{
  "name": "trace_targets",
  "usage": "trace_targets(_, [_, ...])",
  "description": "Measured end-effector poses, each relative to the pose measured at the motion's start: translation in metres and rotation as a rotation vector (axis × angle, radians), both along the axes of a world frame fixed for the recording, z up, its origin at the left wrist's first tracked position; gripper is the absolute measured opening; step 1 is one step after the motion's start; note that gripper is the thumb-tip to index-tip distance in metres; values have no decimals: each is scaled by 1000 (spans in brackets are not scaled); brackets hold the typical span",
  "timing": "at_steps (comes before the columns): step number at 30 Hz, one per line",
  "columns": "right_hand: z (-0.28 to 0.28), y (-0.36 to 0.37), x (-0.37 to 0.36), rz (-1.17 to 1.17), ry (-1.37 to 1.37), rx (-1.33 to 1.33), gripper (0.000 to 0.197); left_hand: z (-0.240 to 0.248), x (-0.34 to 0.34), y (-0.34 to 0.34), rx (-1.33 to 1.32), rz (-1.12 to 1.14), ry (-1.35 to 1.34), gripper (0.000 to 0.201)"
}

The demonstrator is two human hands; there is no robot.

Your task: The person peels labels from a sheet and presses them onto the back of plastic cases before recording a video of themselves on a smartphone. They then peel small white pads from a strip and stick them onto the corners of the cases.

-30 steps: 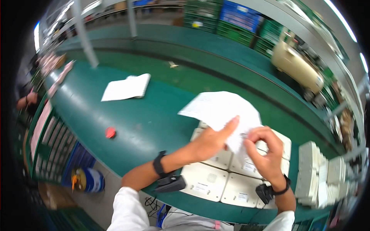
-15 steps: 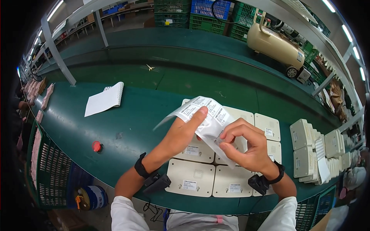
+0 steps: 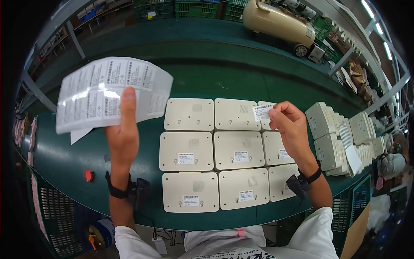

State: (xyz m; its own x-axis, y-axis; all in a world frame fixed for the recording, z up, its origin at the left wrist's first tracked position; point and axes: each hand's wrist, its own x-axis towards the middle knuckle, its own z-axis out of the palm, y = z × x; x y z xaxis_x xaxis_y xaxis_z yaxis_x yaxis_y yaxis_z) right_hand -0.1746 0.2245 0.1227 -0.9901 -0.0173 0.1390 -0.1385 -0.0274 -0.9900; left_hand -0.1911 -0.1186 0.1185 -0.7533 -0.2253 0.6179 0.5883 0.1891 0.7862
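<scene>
My left hand (image 3: 123, 140) holds up a glossy white sheet of printed labels (image 3: 88, 97), thumb pressed on its front, over the left part of the table. Pinched between the thumb and fingers of my right hand (image 3: 294, 129) is a single white label (image 3: 261, 113), apart from the sheet. Below it, cream plastic housings (image 3: 202, 142) lie in three rows. White labels show on the middle and near rows, such as this stuck label (image 3: 246, 196). In the far row, two housings (image 3: 236, 113) have plain faces; the right one is partly covered by the held label and my hand.
Stacks of similar cream housings (image 3: 330, 144) stand at the right, with a dotted white sheet (image 3: 349, 146) lying on them. A red cap (image 3: 88, 175) sits on the green table (image 3: 64, 155) at left. Green crates (image 3: 58, 218) stand below the edge. Beyond is a beige air compressor (image 3: 276, 23).
My hands have moved apart. The left has carried the label sheet left, and the right now holds one label peeled from it. The view has shifted, revealing more housings.
</scene>
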Motion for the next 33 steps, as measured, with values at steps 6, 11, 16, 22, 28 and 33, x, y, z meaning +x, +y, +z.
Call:
trace_targets(6, [-14, 5, -3, 2, -152, 102, 10, -2, -5, -8, 33, -21, -108, 38])
trace_targets(11, [-27, 3, -12, 5, -201, 153, 10, -9, -14, -10, 191, -150, -251, 44])
trace_targets(16, [-31, 1, -25, 73, -235, 165, 12, -33, -35, -4, 441, -282, -440, 53])
trace_targets(22, [-44, 2, -42, 68, -105, 238, 13, -73, -65, -6, 510, -226, -557, 54])
trace_targets(28, [-43, 1, -50, 30, -300, 257, 19, -93, -87, -8, 599, -262, -572, 53])
trace_targets(33, [-52, -6, -52, 36, -319, 311, 28, -106, -98, -14, 610, -266, -567, 53])
